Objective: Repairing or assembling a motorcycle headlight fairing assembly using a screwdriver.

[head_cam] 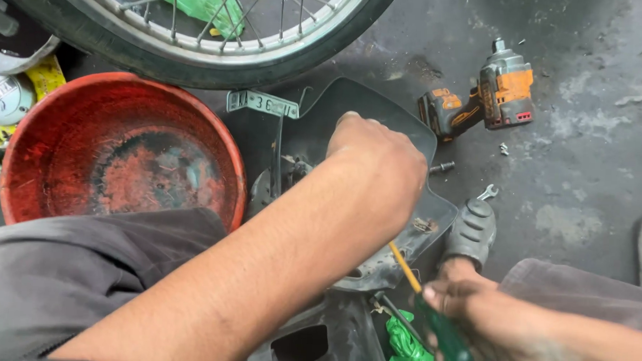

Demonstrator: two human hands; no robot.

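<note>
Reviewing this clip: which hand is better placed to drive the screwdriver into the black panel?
Right, probably. The right hand already grips the green-handled screwdriver, its shaft angled up toward the black plastic panel. The left hand rests on that panel, seemingly steadying it, and holds no tool.

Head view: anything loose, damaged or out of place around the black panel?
A loose bolt and a small spanner lie on the wet floor beside the black panel, near the impact driver. The red basin looks worn and stained inside. Nothing looks spilled or broken.
</note>
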